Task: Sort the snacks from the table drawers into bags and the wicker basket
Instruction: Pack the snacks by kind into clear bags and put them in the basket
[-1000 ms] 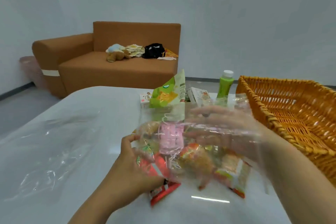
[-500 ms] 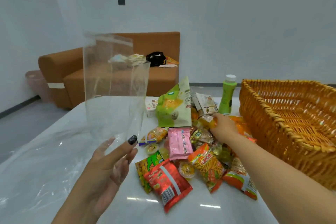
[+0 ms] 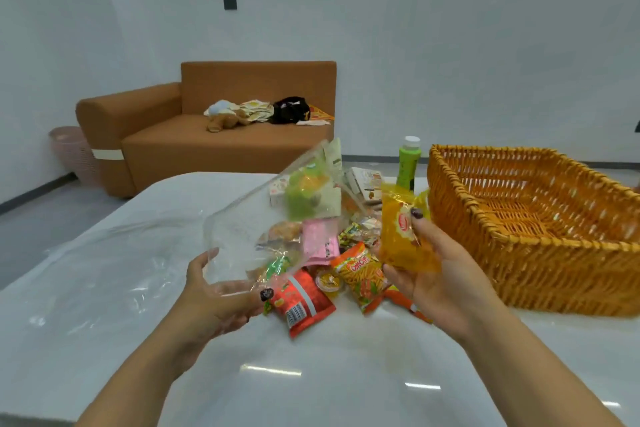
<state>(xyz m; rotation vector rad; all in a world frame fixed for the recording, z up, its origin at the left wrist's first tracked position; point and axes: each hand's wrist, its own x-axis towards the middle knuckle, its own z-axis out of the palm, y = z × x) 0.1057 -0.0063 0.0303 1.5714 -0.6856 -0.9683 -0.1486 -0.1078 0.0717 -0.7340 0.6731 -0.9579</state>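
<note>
White desk carries the snack pile just left of the wicker basket; left hand grips a clear bag, right hand pinches a yellow packet; bagging seems underway, so next the packet needs the bag's mouth held open.

The left hand is gripping a clear plastic bag above the white table, while the right hand is pinching a yellow snack packet just beside it; a snack pile is lying beneath them, with a wicker basket and green bottle sitting nearby
</note>
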